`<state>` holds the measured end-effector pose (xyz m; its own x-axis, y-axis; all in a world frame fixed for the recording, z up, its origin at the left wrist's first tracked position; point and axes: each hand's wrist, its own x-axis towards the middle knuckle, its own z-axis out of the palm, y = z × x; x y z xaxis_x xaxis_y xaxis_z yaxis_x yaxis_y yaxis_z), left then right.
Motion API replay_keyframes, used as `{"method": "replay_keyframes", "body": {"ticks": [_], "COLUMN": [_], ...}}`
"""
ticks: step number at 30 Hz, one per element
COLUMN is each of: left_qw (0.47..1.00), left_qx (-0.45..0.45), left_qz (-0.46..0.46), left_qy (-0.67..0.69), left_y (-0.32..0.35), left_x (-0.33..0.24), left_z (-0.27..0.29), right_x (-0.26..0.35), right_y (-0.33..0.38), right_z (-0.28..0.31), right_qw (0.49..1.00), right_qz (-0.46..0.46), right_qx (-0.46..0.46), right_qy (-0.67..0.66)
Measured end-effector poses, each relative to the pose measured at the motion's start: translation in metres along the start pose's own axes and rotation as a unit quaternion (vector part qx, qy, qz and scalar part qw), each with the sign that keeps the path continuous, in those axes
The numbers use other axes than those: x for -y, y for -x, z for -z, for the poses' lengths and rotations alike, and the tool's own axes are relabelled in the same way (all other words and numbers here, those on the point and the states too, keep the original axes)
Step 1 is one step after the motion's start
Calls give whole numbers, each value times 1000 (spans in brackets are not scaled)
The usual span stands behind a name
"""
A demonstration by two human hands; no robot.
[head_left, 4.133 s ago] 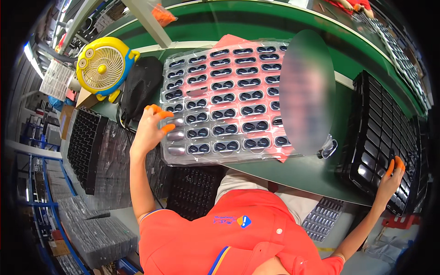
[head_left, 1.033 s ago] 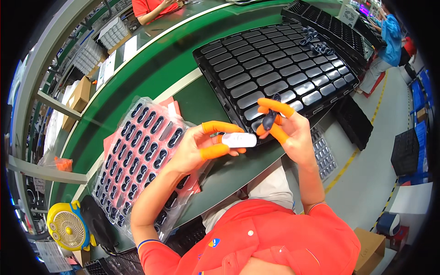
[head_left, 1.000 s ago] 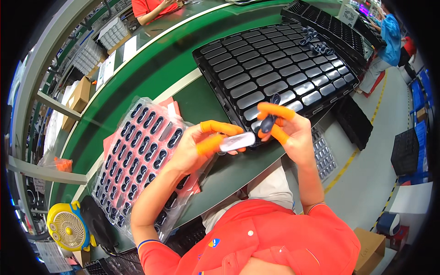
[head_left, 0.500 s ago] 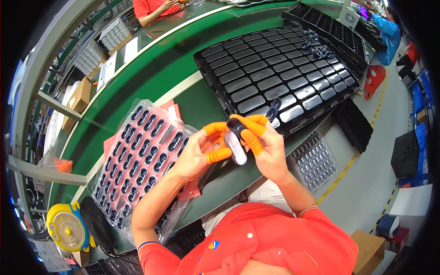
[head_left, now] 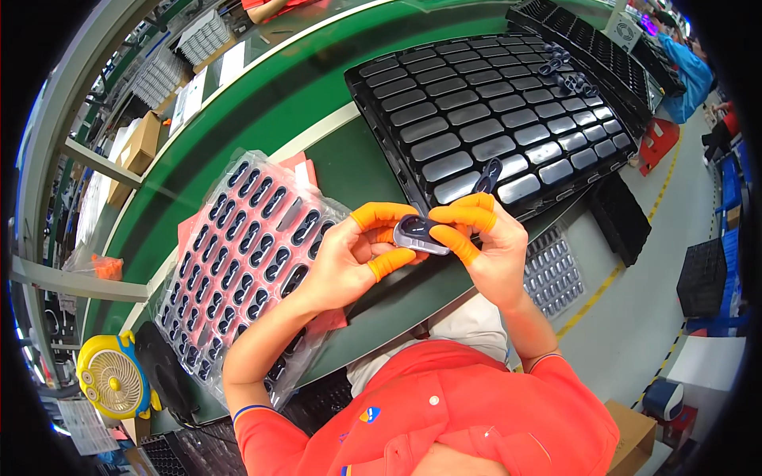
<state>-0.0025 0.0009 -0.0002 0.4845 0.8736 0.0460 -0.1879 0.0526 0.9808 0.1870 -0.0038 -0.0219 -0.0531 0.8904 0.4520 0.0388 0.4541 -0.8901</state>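
Between my two hands is a small dark oval plastic part point(head_left: 417, 227) with a pale grey oval shell point(head_left: 421, 245) against its near side. My left hand point(head_left: 337, 258) pinches its left end, orange covers on thumb and finger. On its right end, my right hand point(head_left: 498, 250) closes with similar orange covers. To the left lies a clear plastic tray point(head_left: 291, 214) over pink material, its pockets mostly filled with dark oval parts. Beyond my right hand a loose dark oval part point(head_left: 489, 174) rests on a large black tray point(head_left: 421, 131) with oval pockets.
Several loose dark parts point(head_left: 573, 82) lie on the black tray's far right. A yellow fan point(head_left: 115, 377) stands at left. Below the bench's right edge are another clear tray point(head_left: 556, 274) and a black tray point(head_left: 617, 218). A green belt point(head_left: 262, 107) runs behind; people work farther off.
The pale shell, earlier hanging upright below the dark part, now lies sideways against it. Both hands have turned the pieces level, and my right hand has shifted slightly right in the picture.
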Motion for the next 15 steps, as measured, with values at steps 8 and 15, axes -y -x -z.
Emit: {"method": "replay_keyframes", "body": {"ticks": [8,15], "left_qw": [987,973], "left_qx": [-4,13], "left_qz": [-77,-116], "left_qy": [-142,-198], "left_y": [2,5], "left_x": [5,7], "left_z": [-3,0], "right_x": [-3,-2], "right_y": [2,3], "right_z": [5,4], "right_qw": [999,995], "right_qz": [21,-40], "right_qx": [25,39], "right_qy": [9,-86]}}
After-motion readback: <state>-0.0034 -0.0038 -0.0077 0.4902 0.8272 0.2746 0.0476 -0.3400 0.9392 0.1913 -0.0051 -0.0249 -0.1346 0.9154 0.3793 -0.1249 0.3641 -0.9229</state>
